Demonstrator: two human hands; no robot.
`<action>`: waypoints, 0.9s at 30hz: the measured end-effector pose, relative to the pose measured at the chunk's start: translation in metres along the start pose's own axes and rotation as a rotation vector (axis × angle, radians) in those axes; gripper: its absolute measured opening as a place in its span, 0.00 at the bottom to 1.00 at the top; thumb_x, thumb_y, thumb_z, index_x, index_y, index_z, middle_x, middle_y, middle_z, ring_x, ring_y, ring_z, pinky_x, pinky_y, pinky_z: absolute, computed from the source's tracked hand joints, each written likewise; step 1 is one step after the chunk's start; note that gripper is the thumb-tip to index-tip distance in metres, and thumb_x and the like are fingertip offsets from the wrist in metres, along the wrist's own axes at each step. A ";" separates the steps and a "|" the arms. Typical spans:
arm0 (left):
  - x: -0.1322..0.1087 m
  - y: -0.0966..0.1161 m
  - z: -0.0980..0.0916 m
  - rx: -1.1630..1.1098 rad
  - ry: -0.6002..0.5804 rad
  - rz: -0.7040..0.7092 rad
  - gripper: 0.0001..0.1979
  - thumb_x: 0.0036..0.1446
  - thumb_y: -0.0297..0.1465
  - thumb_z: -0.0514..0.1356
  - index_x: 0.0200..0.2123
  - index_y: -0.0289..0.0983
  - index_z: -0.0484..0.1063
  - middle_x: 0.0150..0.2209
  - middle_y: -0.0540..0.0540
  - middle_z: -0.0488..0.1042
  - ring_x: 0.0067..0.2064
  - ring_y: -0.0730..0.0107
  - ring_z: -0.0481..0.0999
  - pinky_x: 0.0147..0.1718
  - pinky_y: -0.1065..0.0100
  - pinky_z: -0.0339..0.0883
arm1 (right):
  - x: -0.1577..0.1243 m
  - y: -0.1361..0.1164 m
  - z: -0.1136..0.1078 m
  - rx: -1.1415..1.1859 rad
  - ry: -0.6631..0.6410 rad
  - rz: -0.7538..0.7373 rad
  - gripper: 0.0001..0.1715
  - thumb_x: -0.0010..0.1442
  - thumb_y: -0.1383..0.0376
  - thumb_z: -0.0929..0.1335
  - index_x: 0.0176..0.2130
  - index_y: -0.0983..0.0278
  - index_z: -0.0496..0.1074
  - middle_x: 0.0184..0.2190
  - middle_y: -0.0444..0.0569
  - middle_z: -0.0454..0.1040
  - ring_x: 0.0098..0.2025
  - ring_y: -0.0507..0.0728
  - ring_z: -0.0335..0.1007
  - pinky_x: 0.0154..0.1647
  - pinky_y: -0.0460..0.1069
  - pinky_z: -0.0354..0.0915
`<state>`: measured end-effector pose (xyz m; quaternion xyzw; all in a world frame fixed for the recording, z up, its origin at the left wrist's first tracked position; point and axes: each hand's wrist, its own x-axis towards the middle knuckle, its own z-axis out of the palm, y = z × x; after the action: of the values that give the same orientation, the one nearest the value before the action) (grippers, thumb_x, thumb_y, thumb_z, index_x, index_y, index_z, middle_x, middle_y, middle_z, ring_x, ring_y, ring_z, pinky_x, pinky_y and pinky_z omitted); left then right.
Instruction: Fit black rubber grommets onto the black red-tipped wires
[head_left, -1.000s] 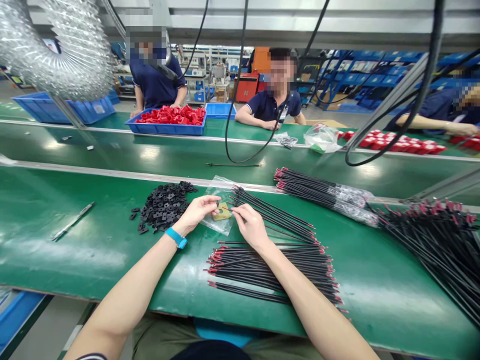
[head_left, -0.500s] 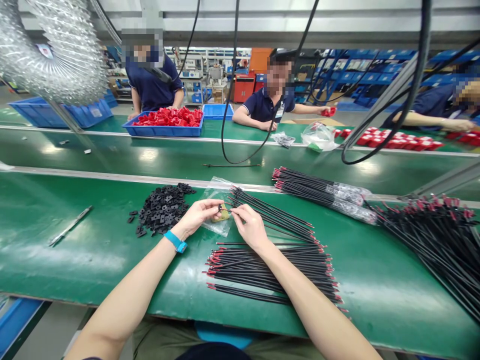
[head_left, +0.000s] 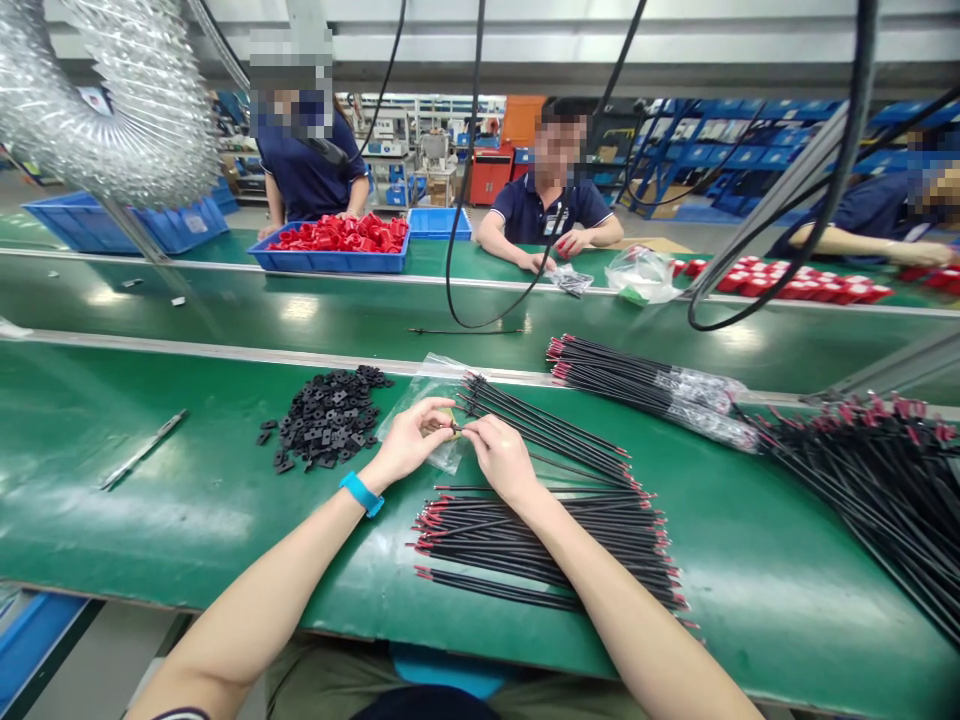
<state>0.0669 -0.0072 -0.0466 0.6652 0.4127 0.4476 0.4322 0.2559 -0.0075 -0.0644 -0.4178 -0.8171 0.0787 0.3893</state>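
Observation:
My left hand (head_left: pixel 411 440) is closed in a pinch on a small black plastic piece (head_left: pixel 454 428), mostly hidden by the fingertips. Right beside it, my right hand (head_left: pixel 501 455) grips the end of a black cable (head_left: pixel 577 468), which trails off to the right behind the hand. The fingertips of both hands nearly meet over a clear plastic bag (head_left: pixel 448 455). Left of my hands lies a pile of small black plastic pieces (head_left: pixel 330 415) with holes. Black cables with red wire ends (head_left: pixel 540 535) lie in a row under my right forearm, and more cables (head_left: pixel 555 420) fan out behind it.
A pen-like tool (head_left: pixel 144 450) lies at the left. Bundled cables (head_left: pixel 622 385) and a large cable heap (head_left: pixel 862 480) occupy the right. Across the line, co-workers sit and stand near a blue bin (head_left: pixel 330 262) of red parts. A black cable loop (head_left: pixel 450 270) hangs ahead.
My left hand has moved slightly right, bringing the black piece against the cable end at my right fingertips. The co-worker opposite has drawn an outstretched hand with a red part inward.

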 end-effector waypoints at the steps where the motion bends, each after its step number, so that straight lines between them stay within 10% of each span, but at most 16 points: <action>1: -0.001 0.001 0.000 0.062 0.003 0.029 0.20 0.57 0.31 0.61 0.53 0.37 0.67 0.37 0.46 0.77 0.39 0.68 0.76 0.44 0.67 0.69 | 0.000 -0.001 -0.001 0.029 -0.016 0.012 0.13 0.68 0.65 0.62 0.36 0.64 0.74 0.31 0.50 0.72 0.33 0.55 0.69 0.38 0.49 0.65; 11: -0.009 -0.001 0.003 0.389 -0.149 0.312 0.23 0.62 0.26 0.53 0.60 0.41 0.64 0.49 0.43 0.75 0.52 0.63 0.73 0.55 0.59 0.66 | 0.005 0.002 -0.008 0.353 -0.166 0.155 0.14 0.64 0.63 0.66 0.27 0.64 0.73 0.25 0.45 0.71 0.29 0.53 0.68 0.34 0.47 0.64; 21: -0.002 0.001 0.003 0.094 0.098 0.046 0.20 0.58 0.31 0.60 0.54 0.36 0.66 0.39 0.45 0.77 0.40 0.68 0.76 0.44 0.66 0.69 | 0.005 -0.001 -0.004 0.281 0.048 0.151 0.09 0.64 0.61 0.67 0.38 0.63 0.76 0.33 0.49 0.75 0.34 0.55 0.71 0.38 0.48 0.67; 27: -0.003 0.003 0.003 0.116 0.041 0.063 0.20 0.57 0.30 0.59 0.54 0.38 0.68 0.38 0.46 0.77 0.41 0.68 0.76 0.45 0.67 0.69 | 0.001 0.001 -0.007 0.092 -0.059 0.068 0.12 0.67 0.65 0.63 0.38 0.63 0.75 0.31 0.49 0.72 0.33 0.55 0.69 0.38 0.48 0.64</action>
<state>0.0692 -0.0110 -0.0453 0.6925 0.4257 0.4498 0.3700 0.2612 -0.0074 -0.0596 -0.4245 -0.8091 0.1416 0.3808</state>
